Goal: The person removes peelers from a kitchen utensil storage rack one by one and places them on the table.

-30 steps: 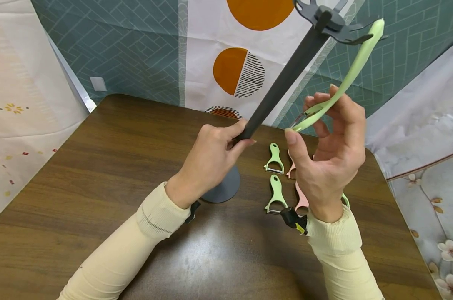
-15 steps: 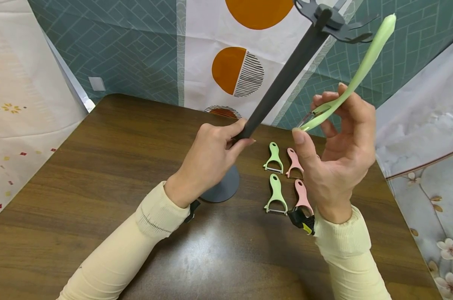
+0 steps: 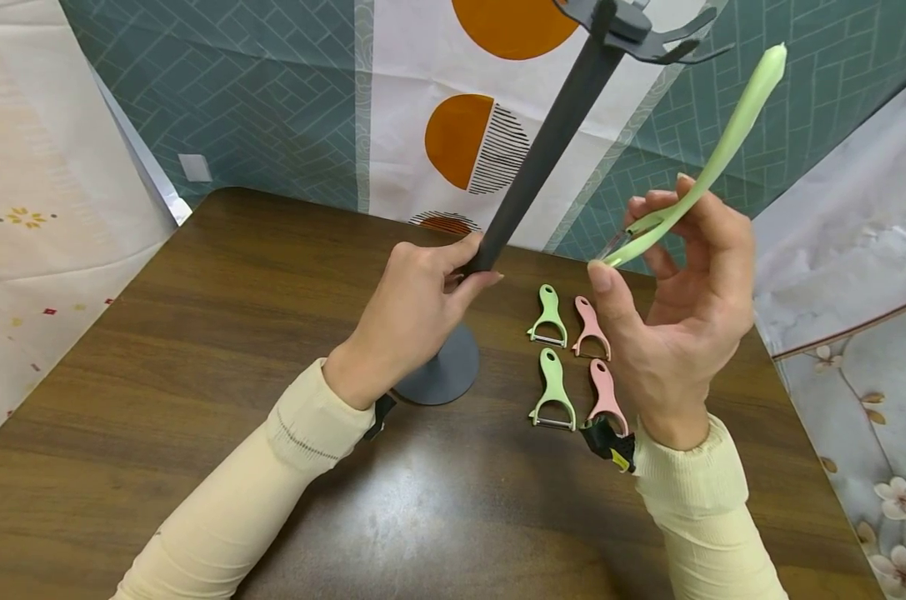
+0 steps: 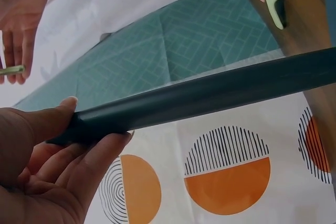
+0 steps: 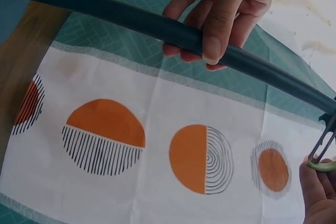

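Observation:
My left hand (image 3: 411,304) grips the dark grey pole (image 3: 550,142) of a stand, thumb and fingers curled around it. Several flat hooks (image 3: 658,48) spread from the pole's top, cut off by the view's upper edge. Its round base (image 3: 448,371) is below. My right hand (image 3: 681,321) pinches a light green peeler (image 3: 723,154) at its blade end, handle pointing up. The handle tip stands right of the hooks, with a gap between. In the right wrist view the peeler (image 5: 324,166) shows only partly, at the right edge.
Two green peelers (image 3: 552,387) and two pink peelers (image 3: 591,325) lie on the brown wooden table (image 3: 220,333), left of my right forearm. Patterned cloth (image 3: 272,117) hangs behind the table, and pale flowered cloth (image 3: 858,367) hangs at the right.
The peeler, whose handle tip was at a hook a second ago, has moved right with my right hand, away from the hooks. The stand's top has swung left with my left hand.

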{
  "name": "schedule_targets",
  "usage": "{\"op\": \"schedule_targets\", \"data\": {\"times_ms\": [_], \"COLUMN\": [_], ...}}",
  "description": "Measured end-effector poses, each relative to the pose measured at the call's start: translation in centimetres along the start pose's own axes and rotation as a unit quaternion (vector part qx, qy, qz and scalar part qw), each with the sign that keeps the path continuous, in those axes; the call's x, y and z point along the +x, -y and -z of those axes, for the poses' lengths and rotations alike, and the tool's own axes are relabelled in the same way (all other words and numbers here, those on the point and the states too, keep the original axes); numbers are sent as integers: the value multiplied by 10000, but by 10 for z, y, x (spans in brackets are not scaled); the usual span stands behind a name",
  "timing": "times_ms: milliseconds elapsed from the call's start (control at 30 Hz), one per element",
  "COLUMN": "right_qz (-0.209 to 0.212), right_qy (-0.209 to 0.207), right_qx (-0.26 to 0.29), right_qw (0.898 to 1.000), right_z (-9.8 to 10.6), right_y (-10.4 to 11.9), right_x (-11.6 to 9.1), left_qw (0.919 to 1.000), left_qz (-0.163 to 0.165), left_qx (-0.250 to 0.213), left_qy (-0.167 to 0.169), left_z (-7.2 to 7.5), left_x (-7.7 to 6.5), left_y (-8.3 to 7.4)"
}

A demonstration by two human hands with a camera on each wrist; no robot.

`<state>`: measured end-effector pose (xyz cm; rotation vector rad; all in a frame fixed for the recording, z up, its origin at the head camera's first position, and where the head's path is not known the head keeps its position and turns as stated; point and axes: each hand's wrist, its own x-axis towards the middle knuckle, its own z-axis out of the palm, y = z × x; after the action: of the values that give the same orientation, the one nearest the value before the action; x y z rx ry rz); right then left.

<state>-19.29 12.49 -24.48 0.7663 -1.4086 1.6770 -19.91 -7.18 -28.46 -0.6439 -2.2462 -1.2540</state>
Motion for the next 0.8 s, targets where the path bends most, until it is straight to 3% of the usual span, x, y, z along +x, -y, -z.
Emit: {"op": "schedule_targets", "data": {"times_ms": [800], "right_qz": [-331], "right_qy": [682], "right_qx": [-704], "right_qw": [9946], "right_z": [20], "right_y": [-4], "right_x": [-19], "left_qw": [9990], "left_qz": [393], "left_qx": [-122], "left_qy": [167], "left_z": [7], "left_x": [7], "left_y": [9]}}
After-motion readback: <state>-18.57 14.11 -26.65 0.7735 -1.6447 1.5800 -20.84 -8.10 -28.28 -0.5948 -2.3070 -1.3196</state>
